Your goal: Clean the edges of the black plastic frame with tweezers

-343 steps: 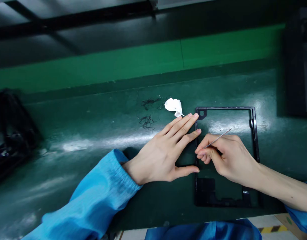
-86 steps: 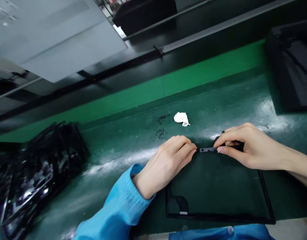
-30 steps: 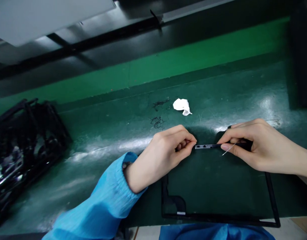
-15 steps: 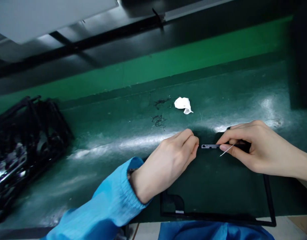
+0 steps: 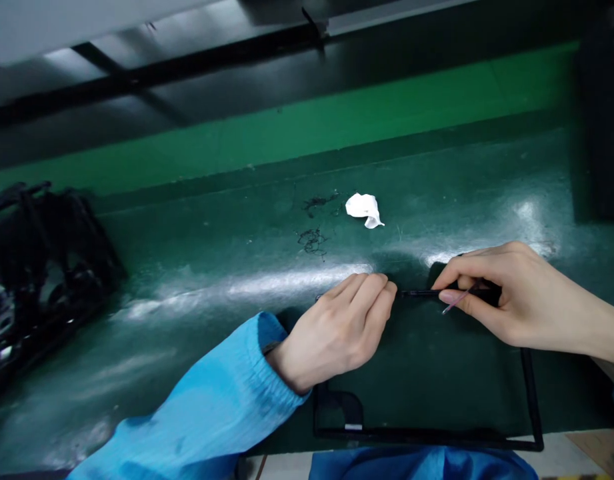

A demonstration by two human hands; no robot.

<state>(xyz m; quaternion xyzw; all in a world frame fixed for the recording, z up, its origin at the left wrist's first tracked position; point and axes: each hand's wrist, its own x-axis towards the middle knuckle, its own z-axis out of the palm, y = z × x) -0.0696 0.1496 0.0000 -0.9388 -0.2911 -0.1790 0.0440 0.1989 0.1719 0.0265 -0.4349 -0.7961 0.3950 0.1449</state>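
A thin black rectangular frame [image 5: 531, 393] lies at the near edge of the green workbench, with a flat dark piece inside its near left corner. My left hand [image 5: 344, 327], in a blue sleeve, is closed on the frame's far bar, its fingertips curled down and partly hidden. Opposite it, my right hand [image 5: 507, 290] pinches the same bar between thumb and forefinger. A thin, pale pick-like rod [image 5: 455, 303] pokes out across the right thumb. What else the right palm covers is dark and hard to make out.
Beyond the hands lies a crumpled white scrap [image 5: 365, 209], beside tangled black threads [image 5: 313, 241]. Glossy black frames [image 5: 41, 280] are heaped at the left. A dark upright object [image 5: 604, 120] stands at the far right. A green ledge [image 5: 287, 130] runs along the back.
The far bar has turned, so its light slotted face no longer shows between my hands. My left hand has shifted slightly down. The view has moved a little.
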